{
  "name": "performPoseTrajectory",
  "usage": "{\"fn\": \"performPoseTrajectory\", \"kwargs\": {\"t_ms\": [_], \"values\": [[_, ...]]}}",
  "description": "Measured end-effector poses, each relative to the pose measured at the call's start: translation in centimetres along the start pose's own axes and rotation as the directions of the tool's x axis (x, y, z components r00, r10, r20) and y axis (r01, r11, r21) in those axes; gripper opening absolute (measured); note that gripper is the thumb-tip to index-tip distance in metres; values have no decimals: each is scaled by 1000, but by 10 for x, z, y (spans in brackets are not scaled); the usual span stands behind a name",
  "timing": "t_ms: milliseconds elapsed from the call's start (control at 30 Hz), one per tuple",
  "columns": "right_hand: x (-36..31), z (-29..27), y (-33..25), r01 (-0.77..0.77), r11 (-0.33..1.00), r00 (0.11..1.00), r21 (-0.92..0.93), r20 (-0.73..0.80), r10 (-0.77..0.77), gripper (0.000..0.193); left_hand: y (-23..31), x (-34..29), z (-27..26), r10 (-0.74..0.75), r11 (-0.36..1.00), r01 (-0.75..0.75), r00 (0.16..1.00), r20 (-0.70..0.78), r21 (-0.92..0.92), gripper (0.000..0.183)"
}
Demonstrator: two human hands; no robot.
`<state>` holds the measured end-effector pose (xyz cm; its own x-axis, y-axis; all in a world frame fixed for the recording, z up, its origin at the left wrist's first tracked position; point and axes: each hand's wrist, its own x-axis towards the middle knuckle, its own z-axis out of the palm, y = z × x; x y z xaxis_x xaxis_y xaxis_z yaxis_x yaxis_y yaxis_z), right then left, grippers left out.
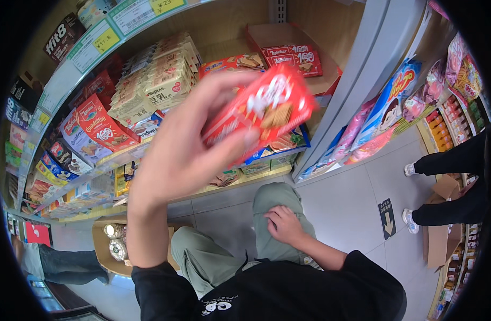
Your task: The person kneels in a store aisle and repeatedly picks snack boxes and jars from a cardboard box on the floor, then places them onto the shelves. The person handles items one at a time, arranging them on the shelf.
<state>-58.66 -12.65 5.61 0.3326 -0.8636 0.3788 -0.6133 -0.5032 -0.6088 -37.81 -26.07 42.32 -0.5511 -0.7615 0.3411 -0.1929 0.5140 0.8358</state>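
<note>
Red wafer pack [267, 109] raised before shelf [229, 182], pinched at lower end by left hand [189, 144]. Looks light, crinkly, contents brittle; hold edges gently. Right hand [284, 224] resting loose on knee, holding nothing.

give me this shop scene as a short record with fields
place: shop aisle, snack shelves
left hand: raised, holding a red wafer pack, blurred
right hand: resting on the knee, holding nothing
posture: crouched on the grey tile floor
below left: open box with cans
others: a person's legs at right, another at lower left
</note>
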Motion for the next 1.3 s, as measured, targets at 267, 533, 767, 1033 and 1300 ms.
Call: {"fn": "performPoseTrajectory", "kwargs": {"t_ms": [267,533,767,1033,1300], "values": [[-2,0,3,-3,1000,999,14,-46,4,21,-20,115,-7,100,877,-115,993,57,467,51],[0,0,8,-7,1000,998,31,-66,9,21,-36,174,-7,33,844,-71,996,80,532,52],[-1,0,11,-6,999,997,45,-78,9,18,-48,203,-2,-3,875,-72,988,155,479,55],[-1,-3,13,-4,999,997,50,-74,8,18,-61,217,13,-73,825,-38,982,173,564,56],[-1,-4,12,-27,997,996,74,-87,33,16,-72,223,19,-167,775,11,968,188,632,54]]}}
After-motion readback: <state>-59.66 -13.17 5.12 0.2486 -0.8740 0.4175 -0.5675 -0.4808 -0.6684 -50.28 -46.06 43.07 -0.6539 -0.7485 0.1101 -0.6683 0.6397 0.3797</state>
